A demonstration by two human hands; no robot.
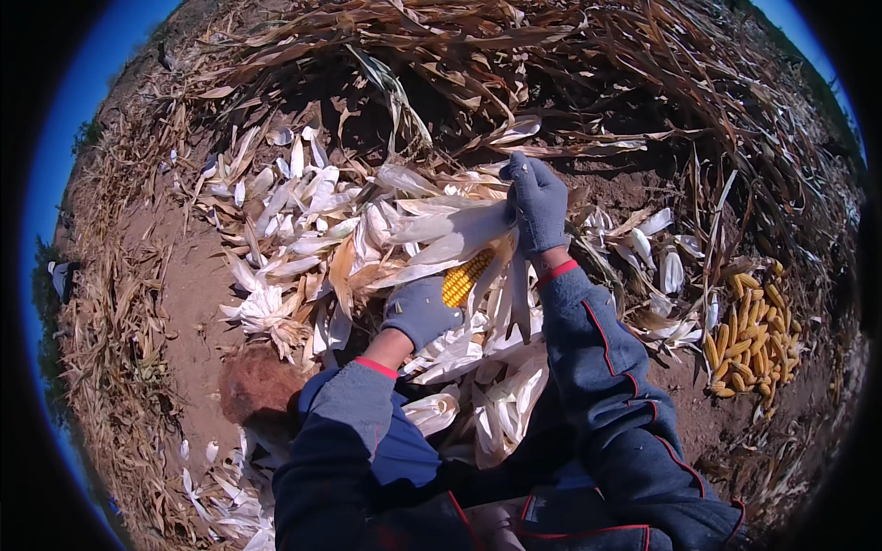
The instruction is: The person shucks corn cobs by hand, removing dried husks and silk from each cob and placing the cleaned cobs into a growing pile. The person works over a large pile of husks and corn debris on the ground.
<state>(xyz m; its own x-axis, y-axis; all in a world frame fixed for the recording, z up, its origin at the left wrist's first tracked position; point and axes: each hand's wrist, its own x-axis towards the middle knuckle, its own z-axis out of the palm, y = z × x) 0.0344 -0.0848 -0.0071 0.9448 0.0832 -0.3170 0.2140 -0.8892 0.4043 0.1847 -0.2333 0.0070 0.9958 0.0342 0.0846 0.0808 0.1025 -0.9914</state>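
A yellow ear of corn (pixel 466 279) lies in the grasp of my left hand (pixel 425 311), which wears a grey knit glove. Dry pale husk leaves (pixel 455 231) spread from the ear across to my right hand (pixel 539 206). That hand, gloved the same way, is closed on the husk, above and to the right of the ear. Part of the kernels show bare; husk and the left glove hide the rest. Under and around both hands lie loose husks (pixel 510 406), some between my legs.
A heap of husked corn ears (pixel 754 337) lies on the soil at right. Dry cornstalks (pixel 482 48) form a thick row ahead. Stripped husks (pixel 296 206) cover ground to the left. A reddish-brown fuzzy thing (pixel 258 386) sits by my left knee. A person (pixel 62 275) is far off left.
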